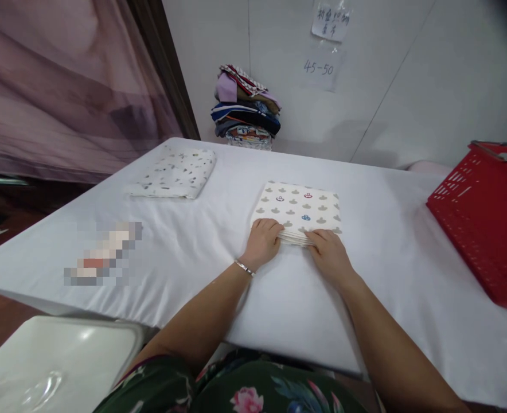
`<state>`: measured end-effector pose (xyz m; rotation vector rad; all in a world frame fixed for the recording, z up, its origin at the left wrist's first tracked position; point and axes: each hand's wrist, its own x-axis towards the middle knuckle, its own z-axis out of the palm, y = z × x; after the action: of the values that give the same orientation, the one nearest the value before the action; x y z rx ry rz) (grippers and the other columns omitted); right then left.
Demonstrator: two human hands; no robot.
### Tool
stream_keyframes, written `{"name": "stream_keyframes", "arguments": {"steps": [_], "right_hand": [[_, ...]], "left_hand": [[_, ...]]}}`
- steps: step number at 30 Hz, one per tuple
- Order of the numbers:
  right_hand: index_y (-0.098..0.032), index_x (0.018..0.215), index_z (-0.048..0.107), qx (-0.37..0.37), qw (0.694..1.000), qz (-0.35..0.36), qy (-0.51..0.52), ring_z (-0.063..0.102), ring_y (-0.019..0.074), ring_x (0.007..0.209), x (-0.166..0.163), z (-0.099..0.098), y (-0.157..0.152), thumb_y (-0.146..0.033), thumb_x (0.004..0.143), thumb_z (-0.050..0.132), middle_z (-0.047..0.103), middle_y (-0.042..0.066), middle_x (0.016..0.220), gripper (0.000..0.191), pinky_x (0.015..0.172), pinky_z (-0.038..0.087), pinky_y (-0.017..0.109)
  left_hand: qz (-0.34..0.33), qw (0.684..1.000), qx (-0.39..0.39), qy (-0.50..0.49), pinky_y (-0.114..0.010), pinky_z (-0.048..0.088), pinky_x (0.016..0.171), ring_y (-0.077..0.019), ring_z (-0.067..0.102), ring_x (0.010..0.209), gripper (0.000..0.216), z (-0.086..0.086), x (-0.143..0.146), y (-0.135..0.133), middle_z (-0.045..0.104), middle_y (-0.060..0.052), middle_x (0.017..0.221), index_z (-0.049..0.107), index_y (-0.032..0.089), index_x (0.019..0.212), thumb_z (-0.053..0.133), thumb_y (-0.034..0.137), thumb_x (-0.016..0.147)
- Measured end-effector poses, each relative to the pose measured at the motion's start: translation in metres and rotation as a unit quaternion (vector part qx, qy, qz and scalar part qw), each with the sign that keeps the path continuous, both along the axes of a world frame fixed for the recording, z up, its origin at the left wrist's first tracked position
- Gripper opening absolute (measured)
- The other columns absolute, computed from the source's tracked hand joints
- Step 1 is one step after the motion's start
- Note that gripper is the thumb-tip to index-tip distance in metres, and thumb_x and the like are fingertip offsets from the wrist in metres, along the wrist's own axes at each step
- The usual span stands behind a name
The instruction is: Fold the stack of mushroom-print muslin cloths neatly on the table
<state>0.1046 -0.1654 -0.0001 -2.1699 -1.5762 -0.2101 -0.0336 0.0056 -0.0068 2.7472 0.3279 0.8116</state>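
White bin (55, 355) near left elbow | left hand (262, 241), right hand (328, 252): fingers curled, gripping folded cloth (299, 209) near edge | worktop (193, 241) beneath

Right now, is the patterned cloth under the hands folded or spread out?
Folded: the patterned cloth lies as a compact square with stacked layers at its near edge, where the left hand and right hand press.
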Motion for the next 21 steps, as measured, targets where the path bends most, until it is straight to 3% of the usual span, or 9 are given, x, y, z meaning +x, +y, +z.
{"name": "stream_keyframes", "arguments": {"steps": [7, 13, 21], "right_hand": [[-0.025, 0.116, 0.057, 0.002, 0.999, 0.009, 0.034, 0.051, 0.0226, 0.096, 0.001, 0.009, -0.002, -0.016, 0.085, 0.044, 0.061, 0.005, 0.105, 0.035, 0.084, 0.042, 0.038], [-0.025, 0.113, 0.058, 0.001, 0.999, 0.006, 0.042, 0.053, 0.0219, 0.095, 0.006, 0.006, -0.002, -0.019, 0.084, 0.046, 0.062, 0.004, 0.104, 0.033, 0.083, 0.043, 0.038], [-0.026, 0.114, 0.057, 0.03, 0.996, 0.004, 0.085, 0.055, 0.0214, 0.098, 0.01, 0.002, -0.004, -0.022, 0.082, 0.049, 0.063, 0.002, 0.109, 0.033, 0.085, 0.045, 0.038]], "left_hand": [[-0.02, 1.0, 0.005, 0.004, -0.041, 0.035, 0.094, -0.0217, 0.051, 0.101, 0.037, 0.0, -0.002, -0.002, 0.059, -0.007, 0.105, 0.054, 0.021, 0.109, 0.05, 0.011, 0.073], [-0.025, 0.999, 0.025, 0.015, -0.049, 0.019, 0.108, -0.0237, 0.048, 0.111, 0.038, 0.004, -0.001, -0.007, 0.056, -0.008, 0.114, 0.05, 0.022, 0.118, 0.055, 0.024, 0.08], [-0.012, 0.999, 0.029, 0.007, -0.048, 0.02, 0.109, -0.0223, 0.049, 0.11, 0.038, 0.002, 0.001, -0.006, 0.057, -0.008, 0.113, 0.05, 0.022, 0.118, 0.057, 0.029, 0.082]]}}
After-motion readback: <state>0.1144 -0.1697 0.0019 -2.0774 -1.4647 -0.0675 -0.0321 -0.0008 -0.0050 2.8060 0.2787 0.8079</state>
